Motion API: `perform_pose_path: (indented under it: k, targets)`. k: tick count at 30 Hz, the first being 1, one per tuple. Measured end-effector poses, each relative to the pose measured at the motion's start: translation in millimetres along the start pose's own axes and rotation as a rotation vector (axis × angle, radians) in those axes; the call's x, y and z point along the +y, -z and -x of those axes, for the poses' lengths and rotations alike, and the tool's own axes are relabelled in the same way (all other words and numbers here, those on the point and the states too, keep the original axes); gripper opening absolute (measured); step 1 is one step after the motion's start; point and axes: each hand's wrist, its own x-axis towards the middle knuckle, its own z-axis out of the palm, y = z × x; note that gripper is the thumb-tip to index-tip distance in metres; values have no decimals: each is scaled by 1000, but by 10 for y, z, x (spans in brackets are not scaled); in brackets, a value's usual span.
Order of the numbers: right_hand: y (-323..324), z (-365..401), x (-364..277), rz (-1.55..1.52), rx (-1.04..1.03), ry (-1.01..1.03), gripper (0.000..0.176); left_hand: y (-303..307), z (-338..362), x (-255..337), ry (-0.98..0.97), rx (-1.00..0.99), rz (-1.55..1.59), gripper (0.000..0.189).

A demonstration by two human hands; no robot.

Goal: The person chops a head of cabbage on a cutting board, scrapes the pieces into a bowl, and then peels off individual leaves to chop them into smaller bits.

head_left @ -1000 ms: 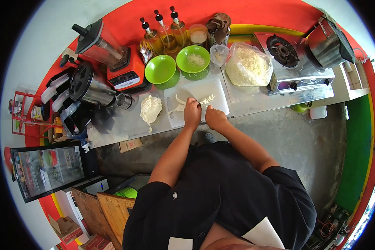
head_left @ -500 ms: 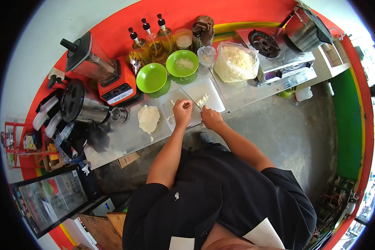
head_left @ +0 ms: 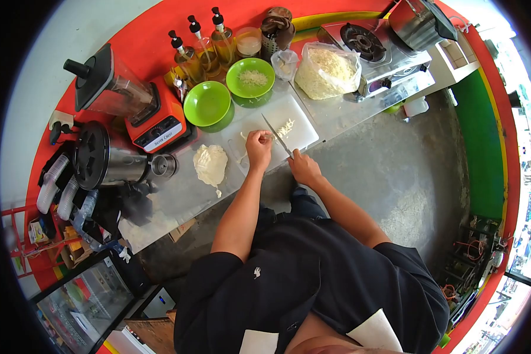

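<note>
My right hand [head_left: 305,167] grips the handle of a knife [head_left: 278,137], its blade angled up and left over the white cutting board [head_left: 302,137]. Just left of the blade, my left hand [head_left: 258,148] has its fingers curled together at the board. Whatever they pinch is too small to make out. Thin pale strips [head_left: 285,128] lie on the board to the right of the blade. Beyond the board, one green bowl [head_left: 207,105] looks empty, while a second green bowl [head_left: 235,75] contains pale shreds. A pale, irregular mass [head_left: 210,165] sits on the counter left of my hands.
A clear bag of pale shreds [head_left: 328,71] stands near the gas stove [head_left: 389,62]. Pump bottles [head_left: 208,58] line the red wall. To the left are a red blender [head_left: 159,131] and a steel jug with black lid [head_left: 121,162]. The metal counter's front edge [head_left: 183,213] runs diagonally.
The knife blade has swung into fuller view, its tip pointing up and left between my left hand and the strips. My view has shifted slightly; both hands remain near the board.
</note>
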Motion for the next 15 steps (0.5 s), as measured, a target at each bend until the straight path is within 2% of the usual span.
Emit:
perform_pose_path:
  k: [2,4,10,15]
  targets:
    - [-57,-14,68,-5,23,5,34,50,14,58,-6,-3,-63,22]
    - [-70,-45,145,-10,47,17,34,62,42,8,-197,6,-417,22]
    - [161,-170,193,110,1,94,34,-14,16,51,-427,-110,-556,22]
    - [102,-293,254,270,-57,157,32,-160,4,22,-391,-76,-633,17]
